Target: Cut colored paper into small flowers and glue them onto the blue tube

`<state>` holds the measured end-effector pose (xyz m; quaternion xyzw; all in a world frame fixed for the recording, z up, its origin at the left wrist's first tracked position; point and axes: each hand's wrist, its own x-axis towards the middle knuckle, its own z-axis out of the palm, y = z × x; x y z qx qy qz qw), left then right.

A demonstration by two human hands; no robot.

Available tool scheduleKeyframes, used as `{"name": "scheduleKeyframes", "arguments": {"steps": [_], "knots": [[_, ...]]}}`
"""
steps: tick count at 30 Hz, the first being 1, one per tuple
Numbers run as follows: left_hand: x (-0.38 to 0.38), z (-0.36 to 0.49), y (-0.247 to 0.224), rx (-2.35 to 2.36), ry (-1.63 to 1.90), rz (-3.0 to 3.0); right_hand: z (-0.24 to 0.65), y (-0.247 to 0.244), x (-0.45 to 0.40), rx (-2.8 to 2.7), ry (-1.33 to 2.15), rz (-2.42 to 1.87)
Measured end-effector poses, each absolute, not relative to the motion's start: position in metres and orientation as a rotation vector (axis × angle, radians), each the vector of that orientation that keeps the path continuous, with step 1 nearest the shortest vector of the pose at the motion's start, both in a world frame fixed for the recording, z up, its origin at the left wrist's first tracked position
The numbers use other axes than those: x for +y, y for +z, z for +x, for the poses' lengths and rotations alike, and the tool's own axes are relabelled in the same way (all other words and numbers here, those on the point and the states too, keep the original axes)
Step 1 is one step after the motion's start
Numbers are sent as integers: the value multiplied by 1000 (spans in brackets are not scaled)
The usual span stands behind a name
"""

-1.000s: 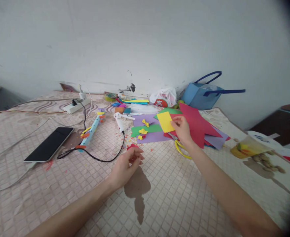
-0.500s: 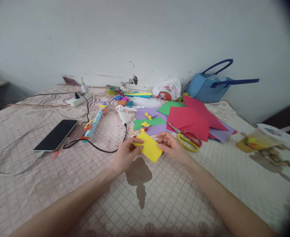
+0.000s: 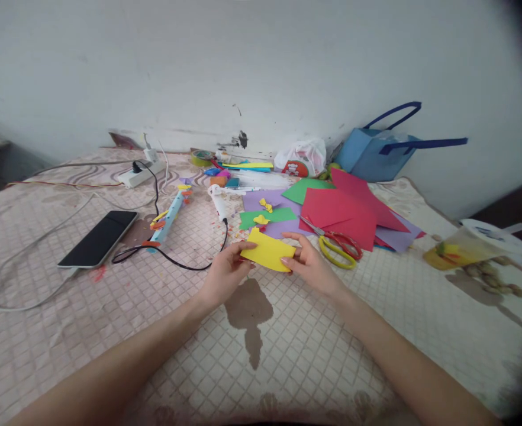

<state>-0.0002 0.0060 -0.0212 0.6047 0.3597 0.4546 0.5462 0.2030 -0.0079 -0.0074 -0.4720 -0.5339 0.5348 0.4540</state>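
Observation:
A small yellow sheet [image 3: 267, 251], perhaps paper or craft foam, is held up between my two hands above the tablecloth. My left hand [image 3: 229, 269] pinches its left edge between thumb and fingers. At the right edge, my right hand [image 3: 311, 264] grips it with the thumb on the face towards me. Just beyond the sheet lie a green strip [image 3: 283, 218] and a purple sheet [image 3: 261, 200], with little yellow bow-like pieces [image 3: 266, 205] on them. Scissors [image 3: 337, 253] with yellow and red handles rest right of my right hand.
To the left are a phone [image 3: 99, 239] on a cable, a power strip [image 3: 141, 176] and a decorated light-blue stick [image 3: 171, 220]. A white glue gun [image 3: 218, 203] trails a black cord. Red sheets [image 3: 341, 213], a blue bag [image 3: 371, 155] and a plastic cup [image 3: 469, 245] are on the right.
The yellow sheet has turned from a steep slant to nearly level, its right end raised. My right hand's grip has shifted, the thumb now lying over the sheet's face.

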Motion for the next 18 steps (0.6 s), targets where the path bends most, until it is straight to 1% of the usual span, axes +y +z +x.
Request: {"name": "scheduleKeyframes", "arguments": {"steps": [6,13,18], "knots": [[11,-5,-19,797,1081,1397,206,-6,-10,-1409,1331,-1099],[17,-15,-17,865,1035,1711,215,-8,-9,-1561,1275,-1105],[21,-15,-18,876,1103,1626,216,-10,-6,-1492,1257,-1036]]}}
